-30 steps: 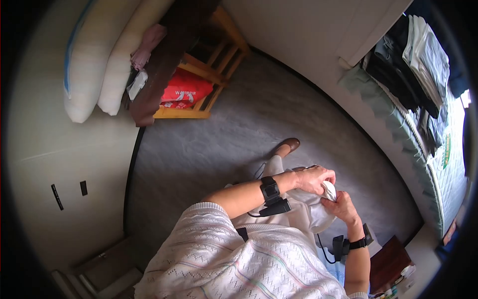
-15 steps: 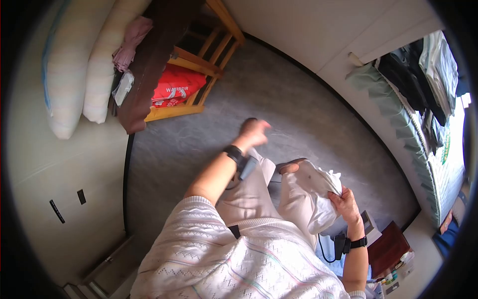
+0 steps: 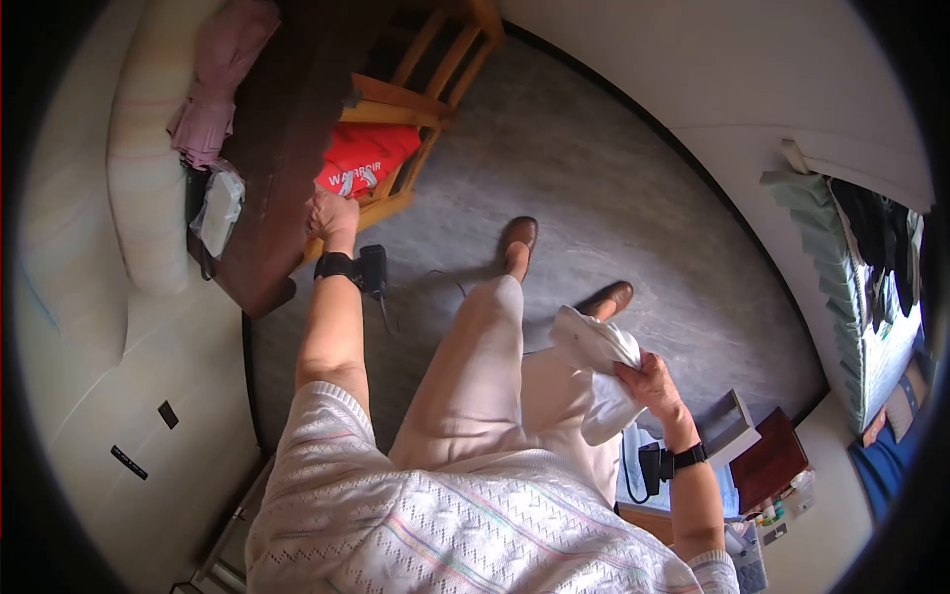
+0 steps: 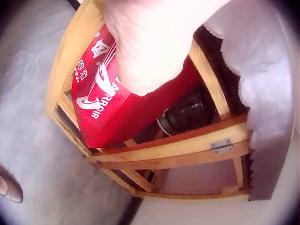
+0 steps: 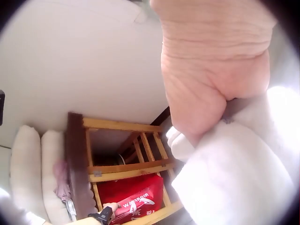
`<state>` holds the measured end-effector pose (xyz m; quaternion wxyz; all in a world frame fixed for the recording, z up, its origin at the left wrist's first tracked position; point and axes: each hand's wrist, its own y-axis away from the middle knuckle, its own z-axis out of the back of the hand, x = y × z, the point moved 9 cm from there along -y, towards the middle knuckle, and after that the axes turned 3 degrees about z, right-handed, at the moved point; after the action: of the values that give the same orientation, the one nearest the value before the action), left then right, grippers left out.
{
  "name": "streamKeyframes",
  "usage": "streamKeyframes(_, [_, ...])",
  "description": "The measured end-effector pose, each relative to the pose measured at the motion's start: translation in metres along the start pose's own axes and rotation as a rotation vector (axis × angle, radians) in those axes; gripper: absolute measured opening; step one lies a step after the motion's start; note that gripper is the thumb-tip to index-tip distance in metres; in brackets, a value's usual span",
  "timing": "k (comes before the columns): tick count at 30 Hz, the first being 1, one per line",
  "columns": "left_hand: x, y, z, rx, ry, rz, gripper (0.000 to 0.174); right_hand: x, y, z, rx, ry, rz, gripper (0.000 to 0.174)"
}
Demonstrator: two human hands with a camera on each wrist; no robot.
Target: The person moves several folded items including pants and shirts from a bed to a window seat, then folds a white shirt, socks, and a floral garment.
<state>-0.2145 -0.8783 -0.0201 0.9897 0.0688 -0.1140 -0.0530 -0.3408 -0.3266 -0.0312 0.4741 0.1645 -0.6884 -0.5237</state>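
In the head view my left hand (image 3: 334,216) is at the near edge of a red bag (image 3: 371,148) with white lettering, which sits in a wooden rack. The left wrist view has this hand (image 4: 145,47) over the bag (image 4: 108,124); its fingertips are hidden, so whether it grips the bag is unclear. On the right, my right hand (image 3: 653,386) pinches a bunched white cloth (image 3: 594,342) that hangs in front of my legs. Seen closer in the right wrist view, the thumb side of this hand (image 5: 215,79) presses into the cloth (image 5: 234,173).
A brown cover (image 3: 287,129) drapes the wooden rack (image 3: 396,99), with a folded pink umbrella (image 3: 213,89) and a white packet (image 3: 220,213) on top. A dark jar (image 4: 187,112) stands behind the bag. Dark clothes (image 3: 876,238) hang over a bed edge at right. A grey box (image 3: 727,426) stands lower right.
My left hand has let go of the white cloth and moved left and up to the red bag. My right hand still holds the cloth, slightly further left. The view has shifted toward the rack.
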Motion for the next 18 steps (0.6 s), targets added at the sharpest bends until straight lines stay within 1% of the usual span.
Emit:
streamKeyframes(2, [0.01, -0.01, -0.005, 0.107, 0.066, 0.06, 0.054, 0.003, -0.007, -0.007, 0.043, 0.125, 0.036, 0.02])
streamKeyframes(3, [0.014, -0.019, -0.006, 0.063, 0.08, 0.017, 0.041, 0.011, -0.007, -0.008, 0.046, 0.128, 0.031, 0.021])
streamKeyframes(4, [0.018, -0.024, -0.016, 0.071, 0.085, 0.028, 0.041, 0.01, -0.01, -0.006, 0.049, 0.142, 0.027, 0.021])
streamKeyframes(6, [0.028, -0.037, -0.022, 0.017, 0.089, 0.109, 0.043, 0.006, -0.018, -0.003, 0.056, 0.341, 0.019, 0.025])
streamKeyframes(7, [0.031, -0.052, -0.036, 0.01, 0.139, 0.092, 0.055, 0.001, -0.022, -0.003, 0.06, 0.347, 0.012, 0.025])
streamKeyframes(8, [0.038, -0.063, -0.052, 0.021, 0.134, 0.099, 0.055, -0.004, -0.026, -0.003, 0.065, 0.382, 0.022, 0.026])
streamKeyframes(10, [0.038, -0.057, -0.049, 0.045, 0.187, 0.139, 0.065, -0.011, -0.026, -0.003, 0.085, 0.43, 0.022, 0.028])
streamKeyframes(12, [0.028, -0.042, -0.035, -0.177, 0.324, 0.032, 0.063, -0.007, -0.028, -0.004, 0.097, 0.419, 0.065, 0.027])
streamKeyframes(13, [0.017, -0.034, -0.028, -0.373, 0.496, -0.133, 0.053, -0.004, -0.029, -0.005, 0.104, 0.424, 0.072, 0.027])
streamKeyframes(14, [0.016, -0.031, -0.053, -0.245, 0.409, -0.1, 0.04, 0.0, -0.027, -0.006, 0.119, 0.462, 0.07, 0.024])
streamKeyframes(15, [-0.002, -0.019, -0.057, -0.048, 0.318, -0.141, 0.031, 0.003, -0.027, -0.007, 0.132, 0.502, 0.066, 0.021])
streamKeyframes(16, [-0.009, -0.004, -0.059, -0.032, 0.266, -0.157, 0.023, 0.002, -0.027, -0.006, 0.134, 0.506, 0.069, 0.021])
streamKeyframes(18, [-0.018, 0.02, -0.058, -0.013, 0.266, -0.262, 0.016, 0.008, -0.028, -0.004, 0.114, 0.426, 0.122, 0.025])
